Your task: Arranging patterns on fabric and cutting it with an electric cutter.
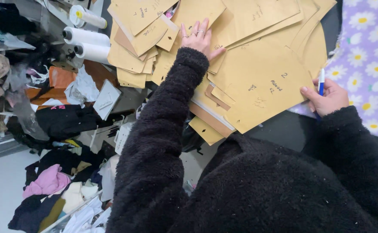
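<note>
Left hand (197, 39), open and flat, presses down the stack of brown paper pattern pieces (258, 73) to steady it. Right hand (326, 97), just right of the stack, grips a blue-and-white pen (321, 81) and pinches the top piece's edge; daisy-print fabric (370, 60) lies beyond.

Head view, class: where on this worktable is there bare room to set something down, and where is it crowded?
The bare patch is the dark tabletop bordered by the large brown paper pattern piece, the daisy-print fabric and the right hand holding a blue pen. Crowded: overlapping pattern pieces under the left hand, and the white rolls beyond them.
</note>
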